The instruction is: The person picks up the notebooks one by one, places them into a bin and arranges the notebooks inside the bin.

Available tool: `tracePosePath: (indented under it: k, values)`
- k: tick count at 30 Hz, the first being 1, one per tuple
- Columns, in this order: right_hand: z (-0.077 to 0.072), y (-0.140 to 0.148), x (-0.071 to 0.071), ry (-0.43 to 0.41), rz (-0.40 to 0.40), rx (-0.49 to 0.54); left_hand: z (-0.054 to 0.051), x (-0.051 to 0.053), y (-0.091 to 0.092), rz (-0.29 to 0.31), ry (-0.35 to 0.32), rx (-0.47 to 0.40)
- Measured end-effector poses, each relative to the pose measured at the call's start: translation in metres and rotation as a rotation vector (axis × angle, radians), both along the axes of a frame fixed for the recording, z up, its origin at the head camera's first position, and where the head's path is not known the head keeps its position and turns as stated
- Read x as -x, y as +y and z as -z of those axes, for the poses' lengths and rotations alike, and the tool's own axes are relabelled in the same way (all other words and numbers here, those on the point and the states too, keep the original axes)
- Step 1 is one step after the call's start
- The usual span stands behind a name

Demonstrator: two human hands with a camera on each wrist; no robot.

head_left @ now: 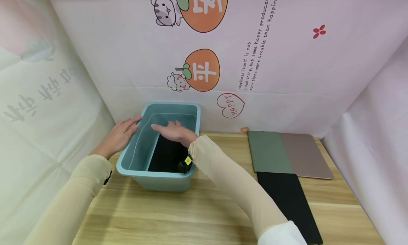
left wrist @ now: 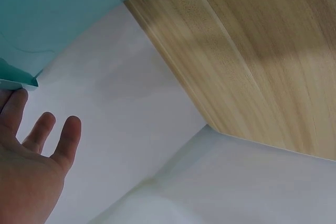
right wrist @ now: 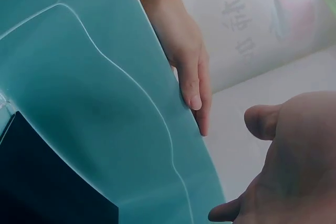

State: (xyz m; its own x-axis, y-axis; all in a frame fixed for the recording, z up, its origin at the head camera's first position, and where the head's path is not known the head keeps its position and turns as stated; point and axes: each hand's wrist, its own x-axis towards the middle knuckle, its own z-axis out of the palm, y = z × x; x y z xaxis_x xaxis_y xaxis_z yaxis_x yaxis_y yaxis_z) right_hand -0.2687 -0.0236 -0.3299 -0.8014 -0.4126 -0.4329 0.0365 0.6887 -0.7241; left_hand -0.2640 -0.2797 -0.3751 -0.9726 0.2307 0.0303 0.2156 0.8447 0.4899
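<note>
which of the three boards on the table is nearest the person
The black rectangular board; the grey-green rectangular board and the pinkish-brown rectangular board both lie farther back.

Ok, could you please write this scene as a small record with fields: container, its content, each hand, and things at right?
Container: blue rectangular plastic bin on wood-grain table
Content: flat black panel
Left hand: touches the bin's rim
Right hand: over the bin, gripping nothing
At right: flat rectangular green board, flat rectangular brownish-pink board, flat black board, partly hidden
</note>
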Motion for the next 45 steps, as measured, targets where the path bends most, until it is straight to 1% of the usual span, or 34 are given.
tracePosePath:
  k: [5,8,12,15,17,20,21,24,28,32,35,41,45]
  values:
    - [-0.005,0.001,-0.001,0.098,-0.044,-0.078,0.001,0.000,-0.001,-0.003,-0.006,-0.002]
    - [-0.008,0.002,-0.001,0.174,-0.064,-0.160,0.002,0.000,-0.001,-0.004,-0.011,-0.005]
    - [-0.011,0.003,0.001,0.249,-0.064,-0.278,0.001,0.000,-0.002,-0.008,-0.006,-0.007]
    - [-0.010,0.006,0.007,0.301,-0.058,-0.355,0.000,-0.001,-0.002,-0.011,-0.006,-0.007]
    - [-0.012,0.010,0.008,0.325,-0.057,-0.382,-0.001,-0.001,-0.002,-0.010,-0.009,-0.005]
    - [-0.009,0.014,0.015,0.345,-0.054,-0.414,-0.001,-0.002,-0.002,-0.012,-0.018,-0.003]
    - [-0.008,0.016,0.017,0.346,-0.054,-0.418,-0.001,-0.002,-0.002,-0.012,-0.019,0.000]
    - [-0.011,0.023,0.016,0.375,-0.051,-0.421,0.001,-0.001,-0.002,-0.007,-0.012,0.001]
    - [-0.018,0.033,0.013,0.395,-0.045,-0.385,0.002,-0.001,-0.002,0.000,-0.001,-0.007]
    - [-0.017,0.045,0.017,0.392,-0.030,-0.342,0.001,-0.001,-0.001,-0.005,-0.001,-0.015]
    - [-0.017,0.056,0.018,0.409,-0.027,-0.329,0.000,-0.002,-0.001,-0.010,-0.002,-0.018]
    - [-0.019,0.076,0.018,0.399,-0.043,-0.300,0.003,-0.001,-0.001,-0.013,-0.009,-0.022]
    - [-0.019,0.088,0.018,0.420,-0.044,-0.298,0.005,-0.001,-0.002,-0.014,-0.003,-0.029]
